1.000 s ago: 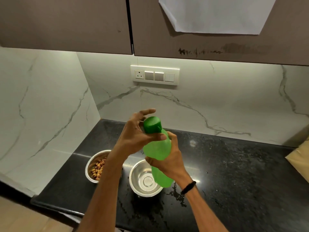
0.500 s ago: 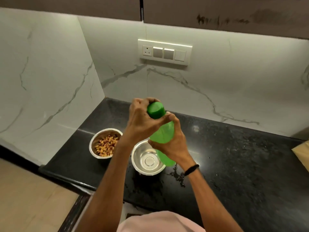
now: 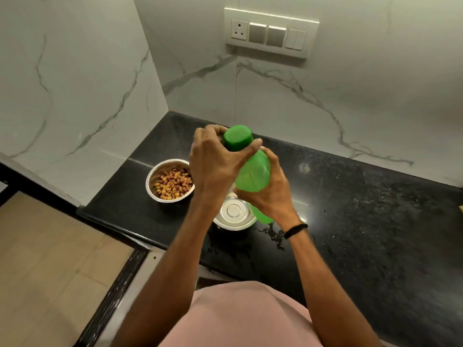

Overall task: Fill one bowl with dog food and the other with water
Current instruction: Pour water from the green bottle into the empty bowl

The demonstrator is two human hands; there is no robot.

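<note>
I hold a green plastic bottle [image 3: 254, 172] upright over the black counter [image 3: 350, 221]. My right hand [image 3: 269, 194] grips its body. My left hand [image 3: 215, 159] wraps around the darker green cap [image 3: 237, 137] at the top. Under the bottle stands a steel bowl [image 3: 234, 214] with no food in it; whether it holds water I cannot tell. To its left a second steel bowl [image 3: 150, 182] holds brown and yellow dog food [image 3: 172, 184].
Marble walls meet in the corner behind the bowls. A switch panel [image 3: 271, 33] sits on the back wall. Some spilled liquid [image 3: 273, 235] lies on the counter right of the near bowl. The counter's front edge [image 3: 120, 227] drops to the tan floor at left.
My left hand's fingers have curled from spread over the cap to a full grip on it. The camera has tilted down; the bowls and bottle kept their places.
</note>
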